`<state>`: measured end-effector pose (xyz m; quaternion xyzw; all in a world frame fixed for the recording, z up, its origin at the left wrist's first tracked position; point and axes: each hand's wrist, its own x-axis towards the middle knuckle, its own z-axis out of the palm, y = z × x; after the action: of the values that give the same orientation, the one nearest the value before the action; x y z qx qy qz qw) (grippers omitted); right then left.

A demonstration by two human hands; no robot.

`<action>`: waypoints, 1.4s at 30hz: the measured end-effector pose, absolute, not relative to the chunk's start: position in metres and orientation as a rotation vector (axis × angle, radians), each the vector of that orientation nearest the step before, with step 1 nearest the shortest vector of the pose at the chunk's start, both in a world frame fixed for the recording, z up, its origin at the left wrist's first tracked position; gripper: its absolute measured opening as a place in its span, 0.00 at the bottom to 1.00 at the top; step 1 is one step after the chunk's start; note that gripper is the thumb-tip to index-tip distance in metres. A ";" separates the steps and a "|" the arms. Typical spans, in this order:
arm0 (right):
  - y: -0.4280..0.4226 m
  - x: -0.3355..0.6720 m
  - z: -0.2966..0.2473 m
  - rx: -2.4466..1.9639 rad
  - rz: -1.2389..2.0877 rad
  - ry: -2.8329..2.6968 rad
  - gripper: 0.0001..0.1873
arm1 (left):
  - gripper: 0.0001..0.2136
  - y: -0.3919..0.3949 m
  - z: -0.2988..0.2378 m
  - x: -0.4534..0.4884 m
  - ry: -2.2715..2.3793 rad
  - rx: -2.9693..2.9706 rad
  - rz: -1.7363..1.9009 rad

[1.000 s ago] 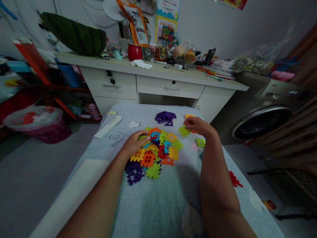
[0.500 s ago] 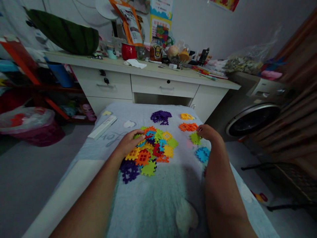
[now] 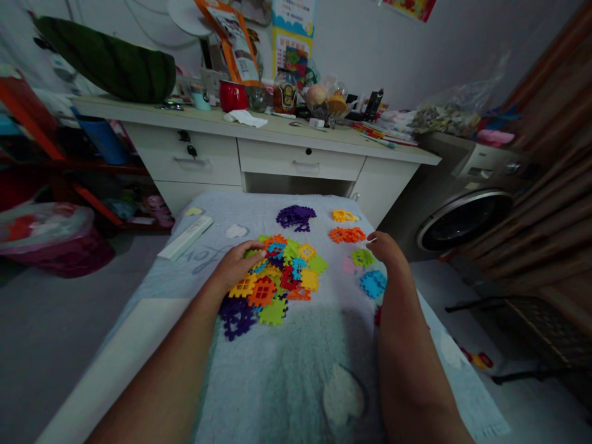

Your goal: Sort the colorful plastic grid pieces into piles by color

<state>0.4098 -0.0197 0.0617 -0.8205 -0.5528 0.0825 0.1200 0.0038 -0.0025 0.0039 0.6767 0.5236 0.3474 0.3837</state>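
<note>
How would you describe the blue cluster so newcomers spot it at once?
On the pale cloth, look from the mixed heap across to the right forearm. Beside it, nearer the viewer than the green cluster, lies the blue cluster, the only all-blue one there.

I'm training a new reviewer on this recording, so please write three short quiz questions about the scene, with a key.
1. Which hand is at the mixed pile of toy pieces: (a) left or (b) right?
2. True or false: the orange heap lies nearer the white cabinet than the yellow heap.
3. Fill in: the green heap lies between the orange heap and the ___.
Key: 1. a, the left hand; 2. false; 3. blue heap.
</note>
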 end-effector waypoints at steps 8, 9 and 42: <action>-0.021 0.325 0.090 -1.894 0.678 -2.176 0.13 | 0.24 -0.002 0.003 0.004 1.311 1.721 0.882; -0.022 0.313 0.091 -1.843 0.720 -2.235 0.14 | 0.24 -0.003 0.004 0.004 1.314 1.717 0.881; -0.033 0.307 0.103 -1.433 0.996 -2.152 0.06 | 0.22 -0.002 0.002 0.005 1.309 1.700 0.910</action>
<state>0.3071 -0.0331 0.1032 -0.5082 -0.7635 0.3533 0.1844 0.0046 -0.0015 0.0023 0.6704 0.5162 0.3587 0.3943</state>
